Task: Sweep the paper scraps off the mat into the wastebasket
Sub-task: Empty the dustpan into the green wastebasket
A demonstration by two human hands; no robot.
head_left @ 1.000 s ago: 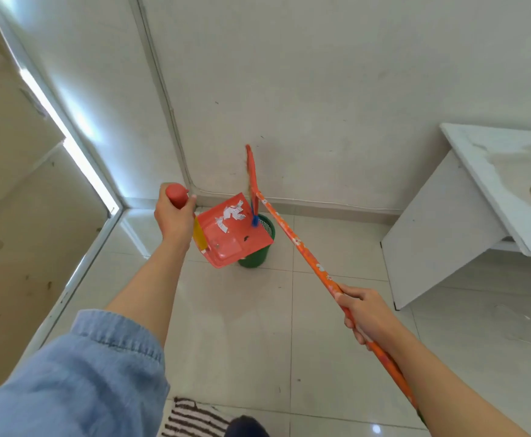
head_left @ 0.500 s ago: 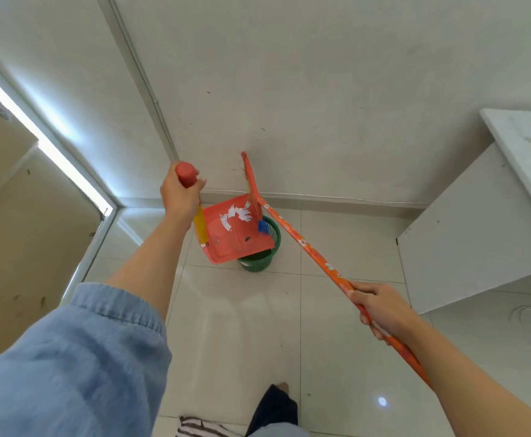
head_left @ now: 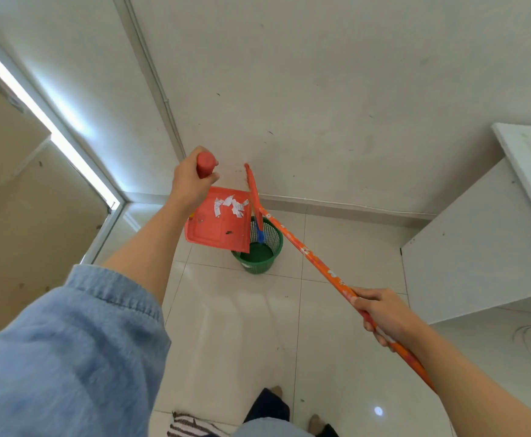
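My left hand [head_left: 191,181] grips the red handle end of an orange-red dustpan [head_left: 218,227], held up in the air and tilted over a green mesh wastebasket [head_left: 259,250] on the floor by the wall. White paper scraps [head_left: 229,205] cling to the upper part of the pan. My right hand [head_left: 384,313] holds the orange patterned broom stick [head_left: 308,252]; the broom's orange head with blue bristles [head_left: 259,230] sits along the pan's right edge, over the basket's mouth. A corner of the striped mat [head_left: 188,427] shows at the bottom edge.
A white wall stands right behind the basket. A white table [head_left: 478,241] stands at the right. A door and bright gap [head_left: 56,143] are at the left. My feet [head_left: 289,408] stand on pale floor tiles.
I have stepped closer to the basket. My left hand has lifted the dustpan handle higher, tipping the pan more steeply over the basket. The broom head has stayed at the pan's right edge.
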